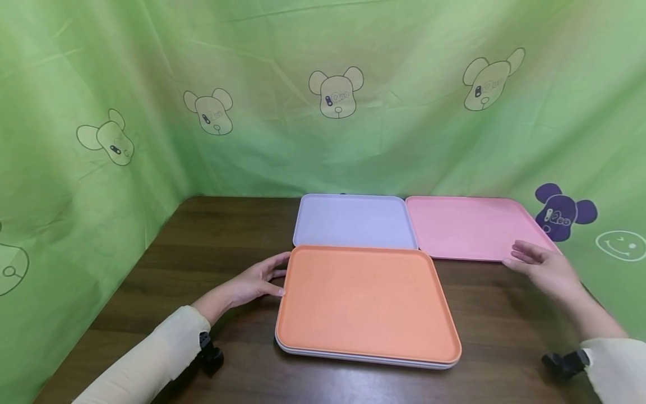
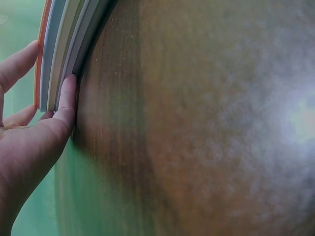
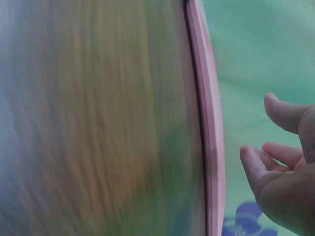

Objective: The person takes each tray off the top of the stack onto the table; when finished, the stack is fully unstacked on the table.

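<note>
An orange tray [image 1: 365,303] tops a stack of several trays at the front middle of the table. My left hand [image 1: 252,283] is at the stack's left side, its fingers relaxed and spread. In the left wrist view, its fingertips lie along the layered edges [image 2: 64,54], which run from orange through grey and cream shades. My right hand [image 1: 547,272] hovers by the front right corner of a pink tray [image 1: 469,227], fingers loosely bent and holding nothing. The right wrist view shows this hand [image 3: 285,172] apart from the pink rim.
A lavender tray [image 1: 353,221] lies behind the orange one, side by side with the pink tray. The dark wooden table [image 1: 222,235] meets a green curtain [image 1: 272,151] printed with bear heads at the back and sides.
</note>
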Motion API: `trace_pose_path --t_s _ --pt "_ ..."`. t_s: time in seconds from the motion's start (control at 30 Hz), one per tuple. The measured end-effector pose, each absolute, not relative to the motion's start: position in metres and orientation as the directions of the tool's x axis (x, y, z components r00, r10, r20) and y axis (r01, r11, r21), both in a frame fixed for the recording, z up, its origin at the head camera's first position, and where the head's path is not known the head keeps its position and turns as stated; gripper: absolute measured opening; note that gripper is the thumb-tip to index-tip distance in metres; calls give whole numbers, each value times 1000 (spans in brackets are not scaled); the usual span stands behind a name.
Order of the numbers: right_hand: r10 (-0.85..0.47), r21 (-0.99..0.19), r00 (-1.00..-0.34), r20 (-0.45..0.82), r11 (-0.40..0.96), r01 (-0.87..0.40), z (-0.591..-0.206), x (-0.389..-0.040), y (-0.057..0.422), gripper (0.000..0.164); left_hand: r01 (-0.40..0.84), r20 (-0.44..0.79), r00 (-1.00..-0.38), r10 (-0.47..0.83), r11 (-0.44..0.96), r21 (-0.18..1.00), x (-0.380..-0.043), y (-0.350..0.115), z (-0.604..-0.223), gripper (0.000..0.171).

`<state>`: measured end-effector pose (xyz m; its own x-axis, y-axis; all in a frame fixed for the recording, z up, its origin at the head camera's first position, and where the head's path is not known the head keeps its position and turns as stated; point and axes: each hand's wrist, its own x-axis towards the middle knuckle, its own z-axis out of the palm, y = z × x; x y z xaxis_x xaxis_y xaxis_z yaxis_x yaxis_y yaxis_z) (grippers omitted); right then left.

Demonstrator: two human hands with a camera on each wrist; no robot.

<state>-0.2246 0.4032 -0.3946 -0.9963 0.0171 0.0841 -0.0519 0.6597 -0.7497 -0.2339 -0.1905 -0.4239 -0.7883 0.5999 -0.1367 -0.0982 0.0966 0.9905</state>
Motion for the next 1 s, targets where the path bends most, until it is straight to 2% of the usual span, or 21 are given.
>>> trace_pose_path --t_s 0.53,1.0 --pt "-58 -878 -991 118 461 -131 -391 -196 316 66 -92 -140 -790 597 110 990 -235 -191 -428 90" --pt "-43 -871 -993 107 477 -114 -394 -168 268 60 -87 -125 -789 602 93 992 -233 -189 -425 90"
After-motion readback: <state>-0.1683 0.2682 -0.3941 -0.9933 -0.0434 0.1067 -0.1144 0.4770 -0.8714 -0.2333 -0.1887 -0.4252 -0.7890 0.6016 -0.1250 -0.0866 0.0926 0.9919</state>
